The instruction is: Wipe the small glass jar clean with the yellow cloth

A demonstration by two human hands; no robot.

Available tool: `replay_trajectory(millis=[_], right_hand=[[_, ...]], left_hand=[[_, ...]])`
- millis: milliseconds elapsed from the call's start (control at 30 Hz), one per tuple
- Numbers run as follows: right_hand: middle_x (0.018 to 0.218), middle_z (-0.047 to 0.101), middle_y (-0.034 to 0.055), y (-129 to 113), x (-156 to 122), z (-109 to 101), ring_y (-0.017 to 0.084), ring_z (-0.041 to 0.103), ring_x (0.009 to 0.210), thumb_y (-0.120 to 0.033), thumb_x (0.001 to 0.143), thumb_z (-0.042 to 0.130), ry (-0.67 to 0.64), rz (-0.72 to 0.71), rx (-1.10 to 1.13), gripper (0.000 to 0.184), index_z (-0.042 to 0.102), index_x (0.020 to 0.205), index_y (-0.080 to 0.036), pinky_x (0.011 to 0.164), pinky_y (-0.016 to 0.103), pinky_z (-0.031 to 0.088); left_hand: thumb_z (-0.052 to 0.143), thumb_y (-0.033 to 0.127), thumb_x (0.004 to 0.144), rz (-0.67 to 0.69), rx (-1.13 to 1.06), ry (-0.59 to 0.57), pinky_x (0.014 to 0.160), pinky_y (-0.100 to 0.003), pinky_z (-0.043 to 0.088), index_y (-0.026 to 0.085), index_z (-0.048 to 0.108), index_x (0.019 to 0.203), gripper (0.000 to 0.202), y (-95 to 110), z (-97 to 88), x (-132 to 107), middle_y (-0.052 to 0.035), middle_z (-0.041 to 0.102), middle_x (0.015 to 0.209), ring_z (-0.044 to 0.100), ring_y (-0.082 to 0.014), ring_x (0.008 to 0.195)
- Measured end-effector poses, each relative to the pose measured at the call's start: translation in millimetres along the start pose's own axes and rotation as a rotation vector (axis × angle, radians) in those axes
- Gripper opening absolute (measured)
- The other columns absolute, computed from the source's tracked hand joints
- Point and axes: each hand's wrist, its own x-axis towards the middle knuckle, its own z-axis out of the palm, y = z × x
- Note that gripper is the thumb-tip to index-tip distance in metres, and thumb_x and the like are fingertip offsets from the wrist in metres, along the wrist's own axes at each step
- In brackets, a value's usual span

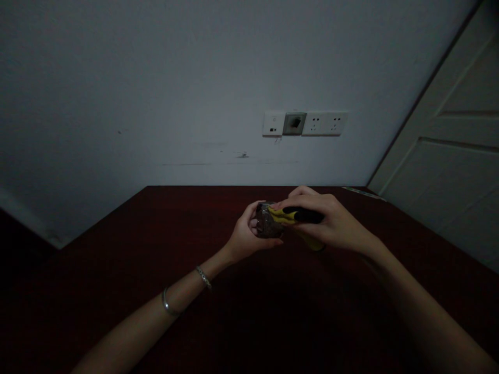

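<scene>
My right hand (pixel 329 221) is closed around a tool with yellow and black handles (pixel 298 215), which looks like pliers. The tool's front end meets a small dark roundish object (pixel 266 223). My left hand (pixel 245 236) cups that object with its fingers curled round it. Both hands are held together just above the dark red table (pixel 156 270), near its middle. In the dim light I cannot make out what the dark object is. Two bracelets (pixel 171 306) sit on my left forearm.
A white wall rises behind the table, with a row of sockets and a grey switch plate (pixel 304 123). A white panelled door (pixel 456 176) stands at the right. A thin pale strip (pixel 362 192) lies at the table's far right corner.
</scene>
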Motion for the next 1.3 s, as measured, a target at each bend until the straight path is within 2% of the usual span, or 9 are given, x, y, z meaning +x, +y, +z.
replay_trajectory(millis=[233, 400, 467, 867, 1067, 1167, 1233, 1300], right_hand=[[0.091, 0.067, 0.0055, -6, 0, -5, 0.018, 0.063, 0.083, -0.021, 0.081, 0.066, -0.049, 0.032, 0.081, 0.021, 0.07, 0.101, -0.019, 0.073, 0.03, 0.049], [0.099, 0.069, 0.0071, 0, 2, 0, 0.021, 0.064, 0.089, -0.022, 0.08, 0.065, 0.148, 0.115, -0.005, 0.026, 0.068, 0.105, -0.021, 0.082, 0.038, 0.049], [0.098, 0.069, 0.0075, 2, 2, 3, 0.022, 0.064, 0.087, -0.021, 0.08, 0.064, 0.17, 0.115, -0.059, 0.026, 0.068, 0.105, -0.021, 0.08, 0.039, 0.05], [0.09, 0.065, 0.0056, -9, 1, -2, 0.016, 0.061, 0.079, -0.017, 0.081, 0.065, 0.008, 0.018, -0.048, 0.029, 0.07, 0.108, -0.023, 0.069, 0.03, 0.049], [0.089, 0.067, 0.0046, -17, 2, -6, 0.016, 0.063, 0.08, -0.019, 0.079, 0.067, -0.094, 0.006, 0.08, 0.023, 0.071, 0.102, -0.02, 0.07, 0.028, 0.049], [0.093, 0.069, 0.0048, -16, 1, -5, 0.018, 0.065, 0.082, -0.022, 0.079, 0.068, 0.001, 0.071, 0.09, 0.023, 0.071, 0.101, -0.02, 0.074, 0.03, 0.05], [0.096, 0.069, 0.0057, -13, 1, -3, 0.02, 0.065, 0.085, -0.022, 0.079, 0.067, 0.09, 0.1, 0.025, 0.023, 0.07, 0.102, -0.021, 0.077, 0.033, 0.05], [0.096, 0.069, 0.0068, -10, 1, 0, 0.02, 0.064, 0.085, -0.02, 0.08, 0.065, 0.126, 0.095, -0.048, 0.024, 0.07, 0.103, -0.022, 0.077, 0.035, 0.051]], left_hand=[[0.089, 0.017, 0.044, 0.001, 0.0, 0.012, 0.082, -0.038, 0.056, 0.02, 0.041, 0.124, 0.093, -3, -1.4, 1, -0.0138, 0.054, 0.125, 0.063, -0.0254, 0.101], [0.089, 0.016, 0.044, 0.018, 0.029, -0.01, 0.08, -0.036, 0.057, 0.02, 0.041, 0.122, 0.092, 1, 0.9, -2, -0.0137, 0.055, 0.123, 0.064, -0.0232, 0.097], [0.089, 0.016, 0.044, 0.019, 0.05, -0.024, 0.079, -0.036, 0.057, 0.02, 0.041, 0.122, 0.092, 2, 2.6, -3, -0.0134, 0.056, 0.121, 0.064, -0.0236, 0.096], [0.089, 0.016, 0.043, 0.025, 0.049, -0.017, 0.08, -0.038, 0.057, 0.021, 0.043, 0.122, 0.092, -1, 5.2, -3, -0.0125, 0.059, 0.119, 0.065, -0.0251, 0.096], [0.088, 0.017, 0.045, 0.017, 0.034, -0.007, 0.081, -0.037, 0.056, 0.02, 0.042, 0.123, 0.09, 0, 5.1, -3, -0.013, 0.059, 0.12, 0.064, -0.0267, 0.101], [0.088, 0.017, 0.046, 0.032, 0.063, -0.012, 0.084, -0.039, 0.056, 0.019, 0.041, 0.123, 0.09, -1, 4.5, -4, -0.0138, 0.057, 0.123, 0.064, -0.0272, 0.102], [0.089, 0.017, 0.046, 0.045, 0.085, -0.025, 0.085, -0.04, 0.055, 0.019, 0.041, 0.124, 0.091, -3, 4.5, -4, -0.0141, 0.057, 0.123, 0.064, -0.0272, 0.102], [0.089, 0.017, 0.045, 0.068, 0.09, -0.034, 0.086, -0.042, 0.055, 0.02, 0.041, 0.124, 0.093, -6, 5.1, -4, -0.0142, 0.057, 0.124, 0.064, -0.0281, 0.103]])
